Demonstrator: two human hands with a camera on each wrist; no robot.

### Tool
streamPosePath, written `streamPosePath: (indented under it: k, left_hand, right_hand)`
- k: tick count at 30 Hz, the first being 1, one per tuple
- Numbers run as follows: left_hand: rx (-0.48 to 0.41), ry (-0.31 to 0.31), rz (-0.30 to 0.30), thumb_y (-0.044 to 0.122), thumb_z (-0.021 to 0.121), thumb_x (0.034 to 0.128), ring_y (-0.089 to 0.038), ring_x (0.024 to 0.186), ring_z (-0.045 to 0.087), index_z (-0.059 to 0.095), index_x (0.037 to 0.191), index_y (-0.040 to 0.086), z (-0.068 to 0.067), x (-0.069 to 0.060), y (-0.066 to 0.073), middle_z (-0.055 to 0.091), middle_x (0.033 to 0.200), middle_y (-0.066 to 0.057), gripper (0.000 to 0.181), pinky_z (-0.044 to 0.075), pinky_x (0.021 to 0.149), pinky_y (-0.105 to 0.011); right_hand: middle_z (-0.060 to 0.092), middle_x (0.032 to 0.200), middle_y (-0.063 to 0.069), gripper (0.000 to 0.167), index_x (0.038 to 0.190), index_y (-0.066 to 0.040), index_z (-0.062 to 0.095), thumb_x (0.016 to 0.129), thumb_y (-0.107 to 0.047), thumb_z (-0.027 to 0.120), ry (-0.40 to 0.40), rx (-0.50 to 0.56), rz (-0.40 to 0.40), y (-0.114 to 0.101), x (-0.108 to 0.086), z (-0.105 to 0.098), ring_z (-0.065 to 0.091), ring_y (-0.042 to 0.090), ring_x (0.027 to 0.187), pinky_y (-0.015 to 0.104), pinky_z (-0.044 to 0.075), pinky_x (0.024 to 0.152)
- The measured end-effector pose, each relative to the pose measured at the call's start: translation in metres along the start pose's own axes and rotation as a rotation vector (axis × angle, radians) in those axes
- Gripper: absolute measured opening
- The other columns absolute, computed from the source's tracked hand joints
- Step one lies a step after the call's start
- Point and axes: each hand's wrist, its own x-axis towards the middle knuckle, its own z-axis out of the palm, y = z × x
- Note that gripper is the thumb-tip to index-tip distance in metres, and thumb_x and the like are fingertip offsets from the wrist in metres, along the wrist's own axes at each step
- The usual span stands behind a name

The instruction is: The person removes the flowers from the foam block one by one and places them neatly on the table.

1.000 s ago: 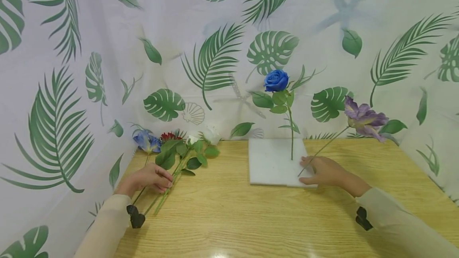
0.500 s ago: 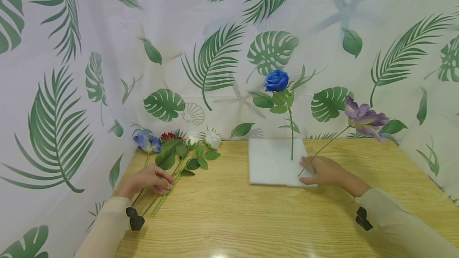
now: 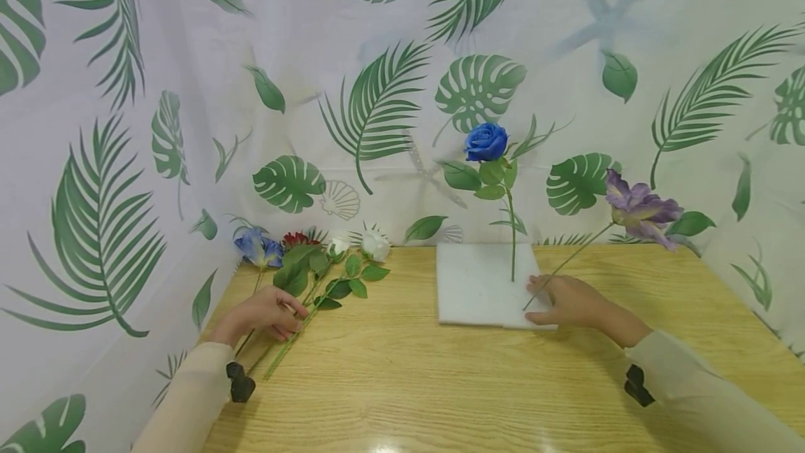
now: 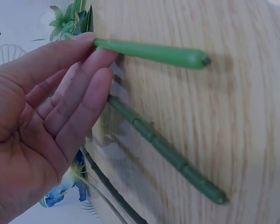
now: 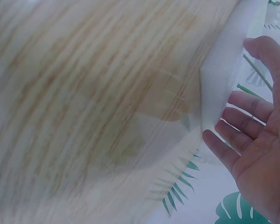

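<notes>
My left hand [image 3: 267,310] pinches the bright green stem of a white rose [image 3: 375,245] between thumb and forefinger, close above the table. A second white rose [image 3: 338,247], a dark red flower [image 3: 297,240] and a blue lily-like flower [image 3: 259,249] lie beside it. Darker stems [image 4: 165,149] pass below the fingers in the left wrist view. My right hand [image 3: 575,301] rests on the right edge of a white foam block [image 3: 474,292], its fingers nearly straight and spread. From the foam, a blue rose [image 3: 486,142] rises upright and a purple flower [image 3: 641,212] leans right.
The wooden table [image 3: 390,369] runs up to a white curtain [image 3: 390,26] printed with green leaves. The curtain also closes off the left and right sides. A dark wrist camera [image 3: 240,383] sits on the left cuff.
The white rose in the left hand has shifted slightly, its head now fully in sight and its stem end a little further left. The right hand and foam block stay put.
</notes>
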Motion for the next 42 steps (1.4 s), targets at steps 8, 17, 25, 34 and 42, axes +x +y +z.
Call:
streamPosePath:
  k: [8,17,25,34,42]
  left_hand:
    - [0.0,0.021,-0.035,0.0,0.075,0.086,-0.014,0.062,0.069,0.074,0.113,-0.006,0.0007,0.0029,0.002,0.077,0.078,-0.012,0.028,0.063,0.062,-0.033]
    - [0.016,0.001,-0.02,0.0,0.076,0.0859,-0.015,0.065,0.07,0.073,0.114,-0.006,-0.0014,0.0048,0.0028,0.077,0.078,-0.011,0.029,0.063,0.062,-0.034]
    - [0.007,-0.014,-0.015,0.0,0.076,0.0859,-0.016,0.064,0.069,0.072,0.114,-0.008,-0.0024,0.005,0.0035,0.077,0.078,-0.011,0.03,0.062,0.061,-0.033]
    - [-0.019,-0.039,0.01,-0.003,0.075,0.0874,-0.015,0.067,0.068,0.069,0.115,-0.012,-0.0041,0.0058,0.002,0.077,0.079,-0.009,0.03,0.058,0.06,-0.029]
    - [0.01,-0.025,0.004,-0.001,0.074,0.0887,-0.017,0.072,0.071,0.071,0.114,-0.01,-0.004,0.0031,0.0044,0.078,0.086,-0.012,0.028,0.061,0.064,-0.033]
  right_hand:
    - [0.063,0.135,0.028,0.07,0.124,0.008,0.069,0.085,-0.049,0.078,0.001,0.013,-0.003,-0.0032,-0.0015,-0.0015,0.057,0.048,0.128,0.059,0.049,0.105]
    - [0.063,0.135,0.028,0.068,0.124,0.008,0.069,0.086,-0.048,0.077,0.021,0.012,-0.011,0.0005,-0.0021,0.0001,0.058,0.047,0.128,0.06,0.048,0.105]
    - [0.063,0.136,0.027,0.068,0.124,0.007,0.069,0.086,-0.048,0.077,0.018,0.013,-0.003,0.0003,-0.0025,0.0005,0.057,0.047,0.128,0.06,0.048,0.106]
    - [0.063,0.135,0.028,0.068,0.124,0.007,0.069,0.085,-0.048,0.078,0.01,0.019,0.0,-0.0029,-0.0028,-0.0022,0.058,0.047,0.128,0.059,0.048,0.106]
    - [0.065,0.133,0.027,0.066,0.121,0.007,0.071,0.084,-0.047,0.079,0.015,0.014,-0.003,-0.0025,-0.0016,-0.0014,0.059,0.047,0.126,0.058,0.051,0.103]
